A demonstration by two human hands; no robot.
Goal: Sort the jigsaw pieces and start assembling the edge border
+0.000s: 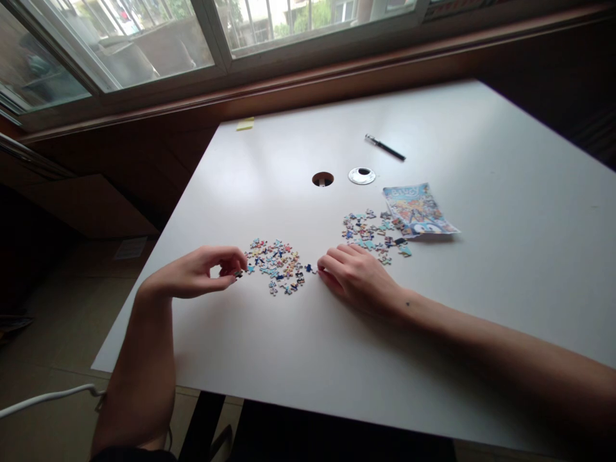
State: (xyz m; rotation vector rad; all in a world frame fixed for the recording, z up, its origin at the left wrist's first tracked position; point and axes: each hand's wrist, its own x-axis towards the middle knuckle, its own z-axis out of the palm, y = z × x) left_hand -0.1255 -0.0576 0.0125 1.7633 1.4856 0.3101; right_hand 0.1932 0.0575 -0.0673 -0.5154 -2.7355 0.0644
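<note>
Two heaps of small jigsaw pieces lie on a white table. The nearer heap sits between my hands; the second heap is behind my right hand. My left hand pinches a small dark puzzle piece at the left edge of the nearer heap. On the table right of that heap rests my right hand, fingers curled with the tips beside a loose blue piece. A colourful picture sheet lies beyond the second heap.
A black pen lies further back. A round cable hole and its white cover are mid-table, and a yellow note sits at the far edge. Windows run along the back. A white chair rail shows low left.
</note>
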